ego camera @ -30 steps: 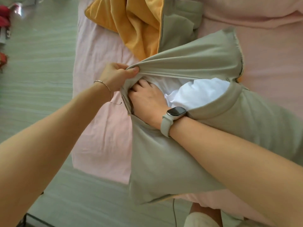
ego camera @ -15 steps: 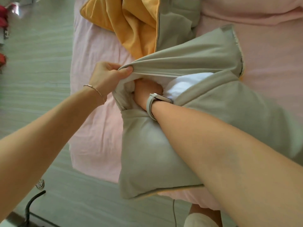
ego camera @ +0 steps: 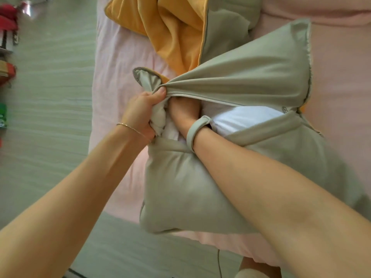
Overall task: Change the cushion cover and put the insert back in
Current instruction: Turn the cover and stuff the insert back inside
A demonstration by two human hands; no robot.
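A person leans over a bed covered with a pale pink sheet [ego camera: 120, 77], seen from above through a camera on the head. Both bare forearms reach forward into the middle of the view.

A grey-green cushion cover [ego camera: 180, 187] lies on the sheet near the bed's near edge, plump with filling in its lower half. Its opening runs across the middle, and the white insert [ego camera: 241, 119] shows through the gap between the upper flap and the lower edge.

The left hand [ego camera: 140, 115] is clenched around a bunched corner of the cover at the left end of the opening, thumb pressed on top of the gathered cloth, so that folds fan out from the grip across the upper flap. A thin bracelet [ego camera: 132, 128] circles that wrist.

The right hand [ego camera: 184, 113] is pushed inside the opening, just beside the left hand, resting against the white insert. Its fingers are hidden under the flap (so whether they grip anything cannot be told). A pale watch strap [ego camera: 193, 133] sits on that wrist at the opening's edge.

Farther up the bed lies a second cover [ego camera: 176, 33], orange on one side and grey-green on the other, crumpled and touching the upper flap. A pale floor [ego camera: 50, 97] lies to the left.
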